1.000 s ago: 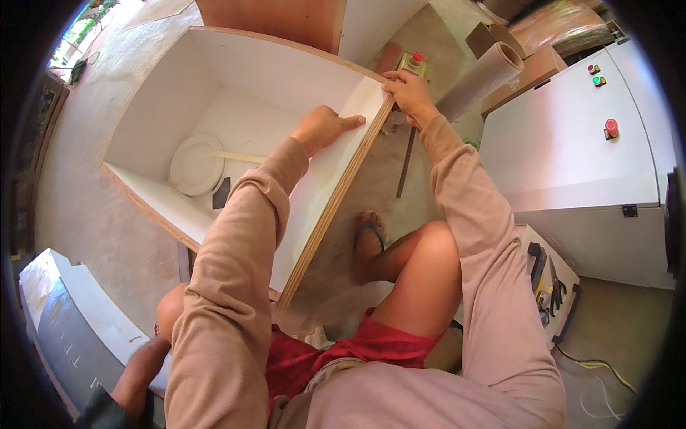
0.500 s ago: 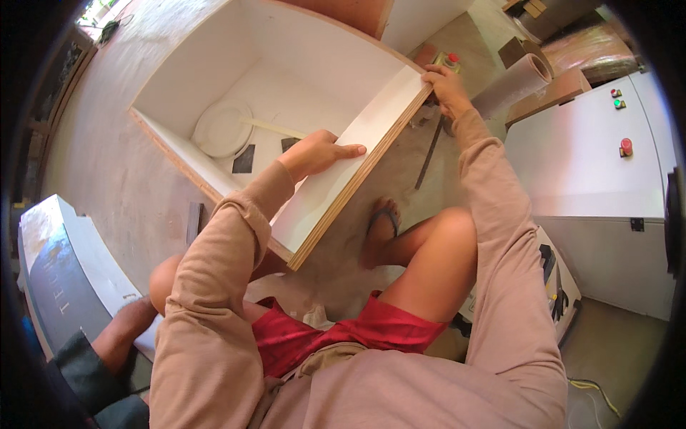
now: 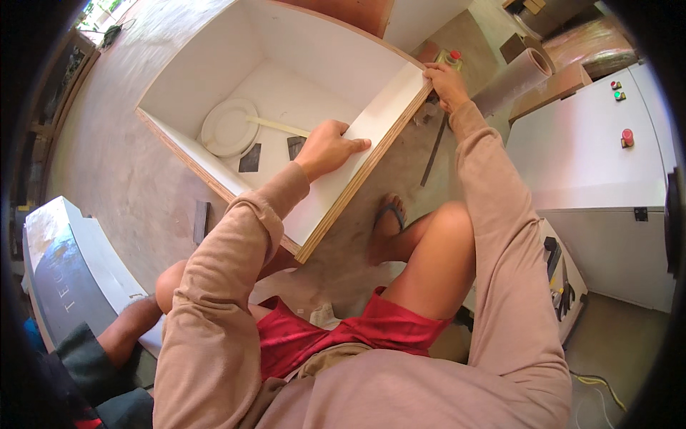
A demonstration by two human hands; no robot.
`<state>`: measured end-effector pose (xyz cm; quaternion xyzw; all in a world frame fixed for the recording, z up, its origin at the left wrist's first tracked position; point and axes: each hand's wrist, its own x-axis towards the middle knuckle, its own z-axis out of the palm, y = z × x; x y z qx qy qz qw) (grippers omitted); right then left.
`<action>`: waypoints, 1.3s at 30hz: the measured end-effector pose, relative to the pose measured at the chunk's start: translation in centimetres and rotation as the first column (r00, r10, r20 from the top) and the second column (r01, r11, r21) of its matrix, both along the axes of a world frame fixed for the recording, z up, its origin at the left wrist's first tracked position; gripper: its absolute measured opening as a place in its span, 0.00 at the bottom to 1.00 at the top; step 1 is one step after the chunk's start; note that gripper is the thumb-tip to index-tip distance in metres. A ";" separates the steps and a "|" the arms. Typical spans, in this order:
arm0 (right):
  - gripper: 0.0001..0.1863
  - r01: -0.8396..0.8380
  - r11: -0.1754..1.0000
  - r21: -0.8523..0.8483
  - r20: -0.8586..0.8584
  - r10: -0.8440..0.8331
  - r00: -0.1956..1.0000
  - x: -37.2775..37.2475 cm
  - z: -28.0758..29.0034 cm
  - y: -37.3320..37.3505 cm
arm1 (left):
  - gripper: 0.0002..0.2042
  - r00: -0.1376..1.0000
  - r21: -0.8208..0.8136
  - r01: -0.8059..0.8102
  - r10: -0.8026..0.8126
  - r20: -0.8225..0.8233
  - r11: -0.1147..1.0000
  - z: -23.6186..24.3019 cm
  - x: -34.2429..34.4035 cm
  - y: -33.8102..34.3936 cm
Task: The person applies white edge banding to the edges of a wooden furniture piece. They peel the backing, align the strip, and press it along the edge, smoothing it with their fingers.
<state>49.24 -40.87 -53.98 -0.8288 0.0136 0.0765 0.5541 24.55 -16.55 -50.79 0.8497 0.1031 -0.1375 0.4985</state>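
A white open plywood box [image 3: 193, 86] with layered raw edges sits tilted in front of me. My left hand [image 3: 331, 149] grips its near right panel from inside, thumb on the white face. My right hand [image 3: 446, 87] is closed over the far right corner of the box, at the panel's edge. Inside lie a round white disc [image 3: 227, 129], a pale strip [image 3: 280, 127] and dark flat pieces [image 3: 249, 157], partly hidden by my left hand.
A white cabinet with push buttons [image 3: 572, 164] stands right, with an open tool case [image 3: 564, 279] below. A roll [image 3: 514, 79], red-capped container [image 3: 446, 61] and metal bar [image 3: 436, 154] lie beyond. Another person's leg [image 3: 125, 329] is left beside a long grey-white object [image 3: 78, 257].
Over the last second the box and both my hands have moved rightward and up in the view, along with much of the surroundings. My hands still grip the box's panel and corner.
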 end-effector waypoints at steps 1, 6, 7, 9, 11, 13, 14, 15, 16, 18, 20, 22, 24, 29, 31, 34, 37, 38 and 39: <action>0.20 -0.004 1.000 -0.019 0.011 0.005 1.000 -0.1 0.2 0.0 | 0.26 1.000 0.002 -0.013 0.013 0.002 1.000 -0.1 0.4 -0.2; 0.19 -0.005 0.999 -0.053 -0.031 0.003 1.000 0.2 -0.2 -0.4 | 0.26 0.995 0.037 0.004 -0.007 0.098 0.999 -0.7 3.6 -1.3; 0.19 -0.016 0.999 -0.034 -0.003 0.016 1.000 0.4 -0.4 -0.1 | 0.26 0.993 0.036 0.011 -0.015 0.120 0.999 -0.7 4.0 -1.4; 0.19 -0.027 0.999 0.024 0.037 0.026 0.999 0.6 -0.6 0.2 | 0.26 0.995 0.028 0.019 -0.022 0.102 0.999 -0.7 4.3 -1.6; 0.19 0.018 0.997 0.079 -0.021 -0.017 1.000 0.4 -0.3 0.4 | 0.27 0.991 0.065 0.006 -0.014 0.135 0.998 -0.6 4.1 -1.8; 0.19 -0.017 1.000 -0.011 -0.056 0.017 0.998 -0.3 0.5 0.0 | 0.28 0.998 0.016 -0.045 0.045 0.052 0.999 -0.4 3.9 -2.0; 0.19 0.000 0.998 -0.069 -0.101 -0.007 0.995 -0.6 1.0 -0.2 | 0.29 0.998 -0.013 -0.069 0.069 0.000 0.998 -0.3 3.9 -2.1; 0.19 -0.016 0.998 -0.069 -0.105 0.009 0.994 -0.9 1.3 -0.3 | 0.29 0.998 0.024 -0.057 0.057 -0.001 0.998 -0.3 4.0 -2.1; 0.20 -0.018 0.997 -0.071 -0.093 0.011 0.996 -1.1 1.4 -0.3 | 0.30 0.999 0.058 -0.044 0.045 -0.015 0.997 -0.4 4.1 -2.0; 0.20 -0.025 0.995 -0.096 -0.045 0.021 0.999 -0.7 1.0 -0.3 | 0.31 0.999 0.142 -0.027 0.031 -0.021 0.990 -0.7 4.9 -1.7; 0.21 -0.093 0.993 -0.074 0.053 0.097 0.994 0.6 -0.6 -0.3 | 0.33 0.999 0.266 -0.021 0.032 -0.037 0.964 -1.5 5.9 -1.3; 0.24 -0.071 0.984 0.162 -0.082 0.085 0.993 2.8 -2.6 -0.2 | 0.31 0.994 0.331 0.086 -0.057 -0.098 0.940 -2.0 6.7 -1.2; 0.26 -0.130 0.970 0.203 -0.040 0.141 0.989 4.5 -4.4 -1.0 | 0.37 0.999 0.361 0.008 0.012 -0.053 0.933 -1.9 6.6 -1.6; 0.26 -0.238 0.971 0.004 0.083 0.237 0.968 8.3 -8.6 -4.0 | 0.31 0.985 0.301 -0.170 0.173 0.015 0.938 -0.8 6.1 -4.0; 0.27 -0.198 0.980 -0.004 0.084 0.198 0.977 9.2 -9.8 -5.4 | 0.29 0.983 0.271 -0.179 0.180 0.021 0.946 -0.2 5.8 -4.8; 0.27 -0.270 0.951 0.149 0.051 0.265 0.963 10.4 -11.1 -6.5 | 0.29 0.965 0.277 -0.256 0.263 0.012 0.926 0.6 5.1 -5.5; 0.28 -0.269 0.950 0.156 0.045 0.266 0.963 11.5 -11.9 -7.4 | 0.30 0.944 0.271 -0.321 0.329 0.016 0.907 0.5 4.5 -6.1; 0.28 -0.258 0.955 0.144 0.063 0.252 0.966 11.6 -11.9 -7.6 | 0.30 0.933 0.221 -0.353 0.359 0.012 0.909 0.3 4.3 -6.2; 0.28 -0.294 0.948 0.124 0.068 0.287 0.955 11.5 -12.0 -8.0 | 0.29 0.942 0.221 -0.332 0.335 0.028 0.917 0.1 4.0 -6.3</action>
